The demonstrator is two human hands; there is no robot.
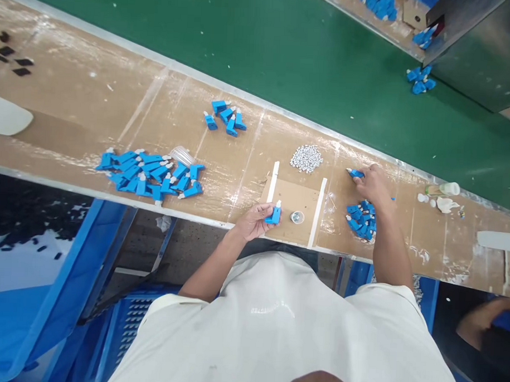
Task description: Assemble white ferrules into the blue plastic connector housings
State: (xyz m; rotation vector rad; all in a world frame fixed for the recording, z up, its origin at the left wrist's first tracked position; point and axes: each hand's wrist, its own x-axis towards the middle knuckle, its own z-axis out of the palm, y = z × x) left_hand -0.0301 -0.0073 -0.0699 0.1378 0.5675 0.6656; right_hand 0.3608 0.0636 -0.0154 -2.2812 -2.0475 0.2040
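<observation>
My left hand [254, 221] is closed on a small blue plastic part [274, 215] whose white tip points up, over the edge of a cardboard sheet [292, 193]. Just right of it on the sheet stands a small clear cup [297, 217]; what is inside is too small to tell. Farther right, my right hand [374, 187] has its fingers closed on another blue plastic part [355, 173] near the table's far edge. Below that hand lies a heap of similar blue parts [361, 219]. A pile of small grey-white pieces [307, 159] lies between the hands, beyond the cardboard.
More blue parts lie in a large heap [151, 173] and a smaller group [227, 117] at left. White strips [317, 213] flank the cardboard. A small bottle [449, 189] is at right. A green belt [260, 52] runs behind the table. Another person's arm [482, 321] shows lower right.
</observation>
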